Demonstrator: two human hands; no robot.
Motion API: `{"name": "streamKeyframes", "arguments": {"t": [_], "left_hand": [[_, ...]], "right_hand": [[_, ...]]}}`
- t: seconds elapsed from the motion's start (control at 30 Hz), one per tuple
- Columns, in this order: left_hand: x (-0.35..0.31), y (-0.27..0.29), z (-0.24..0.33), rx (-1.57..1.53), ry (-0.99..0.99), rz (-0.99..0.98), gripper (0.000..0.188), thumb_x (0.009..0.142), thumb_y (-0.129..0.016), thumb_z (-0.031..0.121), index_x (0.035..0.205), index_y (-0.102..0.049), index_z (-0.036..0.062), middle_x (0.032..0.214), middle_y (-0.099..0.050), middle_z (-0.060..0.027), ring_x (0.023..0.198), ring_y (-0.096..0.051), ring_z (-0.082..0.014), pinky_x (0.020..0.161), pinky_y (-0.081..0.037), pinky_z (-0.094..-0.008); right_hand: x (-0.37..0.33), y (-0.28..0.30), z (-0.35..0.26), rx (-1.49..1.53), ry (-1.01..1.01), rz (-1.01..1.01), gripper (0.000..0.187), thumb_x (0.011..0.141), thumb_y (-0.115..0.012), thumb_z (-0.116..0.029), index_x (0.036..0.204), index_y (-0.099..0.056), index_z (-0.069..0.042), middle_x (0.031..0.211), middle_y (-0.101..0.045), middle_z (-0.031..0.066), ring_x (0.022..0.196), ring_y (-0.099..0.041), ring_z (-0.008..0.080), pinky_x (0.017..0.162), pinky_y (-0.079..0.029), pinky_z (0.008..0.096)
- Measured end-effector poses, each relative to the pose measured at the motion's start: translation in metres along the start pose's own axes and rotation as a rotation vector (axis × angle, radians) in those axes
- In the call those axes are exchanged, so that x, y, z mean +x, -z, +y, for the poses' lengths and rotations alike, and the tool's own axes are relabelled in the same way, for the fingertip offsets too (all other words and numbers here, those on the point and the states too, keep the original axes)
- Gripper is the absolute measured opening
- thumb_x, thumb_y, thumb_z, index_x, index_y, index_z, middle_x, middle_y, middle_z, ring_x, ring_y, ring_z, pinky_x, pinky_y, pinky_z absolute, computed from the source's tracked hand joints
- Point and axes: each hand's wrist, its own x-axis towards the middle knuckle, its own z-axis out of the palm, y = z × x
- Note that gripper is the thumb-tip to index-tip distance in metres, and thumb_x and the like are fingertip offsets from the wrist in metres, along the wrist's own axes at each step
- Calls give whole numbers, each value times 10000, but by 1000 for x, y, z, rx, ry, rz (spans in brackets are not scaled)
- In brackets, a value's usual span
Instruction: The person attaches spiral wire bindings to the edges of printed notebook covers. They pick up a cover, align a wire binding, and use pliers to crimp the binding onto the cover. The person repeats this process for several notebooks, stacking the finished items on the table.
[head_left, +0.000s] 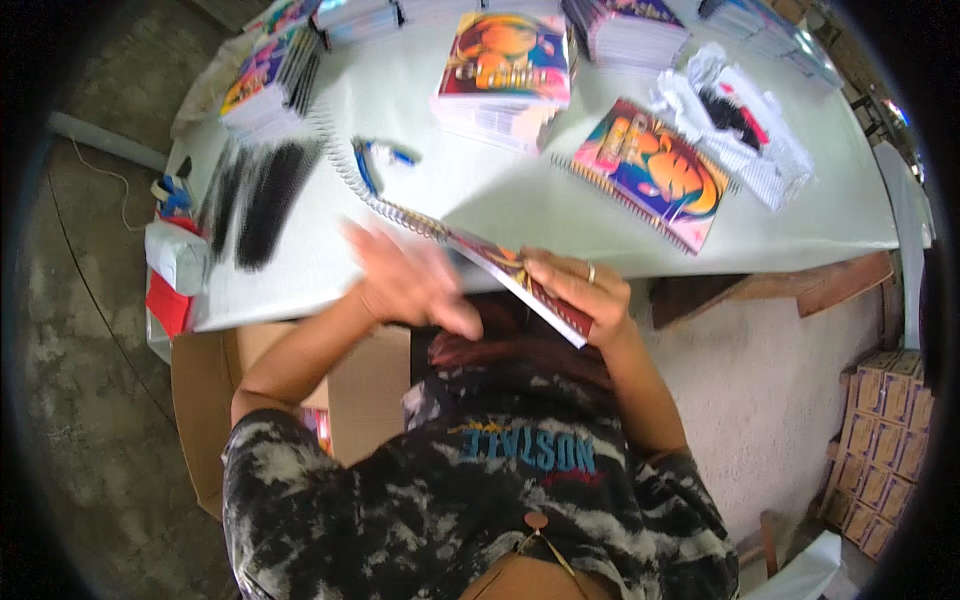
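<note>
My right hand [592, 293], with a ring on one finger, grips a notebook [500, 262] with a colourful cover, held edge-up at the table's front edge. From its far end a long spiral binding coil [345, 168] trails away over the table. My left hand [410, 275] is blurred by motion beside the notebook and coil, its fingers spread and thumb apart, with nothing seen in it. Beyond it lies a blue-handled tool [366, 170], perhaps pliers. A spiral-bound notebook [655, 172] with a matching cover lies to the right.
Notebook stacks [505, 60] line the far side of the white table [470, 185]. Bundled black coils [272, 205] lie at left, near a red and white package [175, 262]. Crumpled white cloth [770, 150] lies at right. A cardboard box [365, 385] stands below; stacked boxes [880, 440] fill the lower right.
</note>
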Motion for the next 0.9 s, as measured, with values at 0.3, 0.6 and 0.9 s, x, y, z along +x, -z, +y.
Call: {"name": "streamKeyframes", "arguments": {"t": [0.3, 0.6, 0.9], "left_hand": [[4, -5, 10, -113, -23, -17, 1150, 676, -470, 770, 1345, -183, -120, 1348, -230, -348, 1227, -265, -464, 1001, -161, -606], [20, -6, 15, -100, -184, -76, 1224, 635, -336, 869, 1376, -140, -85, 1417, -48, -353, 1302, -33, -536, 1028, -1, -624], [15, -21, 27, -108, -88, 17, 895, 813, -365, 684, 1365, -252, -12, 1322, -321, -294, 1250, -242, -508, 978, -185, -656]], "right_hand": [[2, -5, -1, 17, 5, -33, 301, 731, -678, -10, 1019, -623, 57, 937, -652, 223, 807, -674, 276, 693, -540, 319], [8, -4, 3, -22, 8, 6, 305, 733, -678, -22, 1027, -627, 38, 922, -660, 196, 824, -672, 275, 699, -537, 313], [-2, -7, -1, 20, -148, 10, 344, 755, -586, 41, 1098, -596, 38, 992, -660, 162, 863, -667, 261, 741, -523, 312]]}}
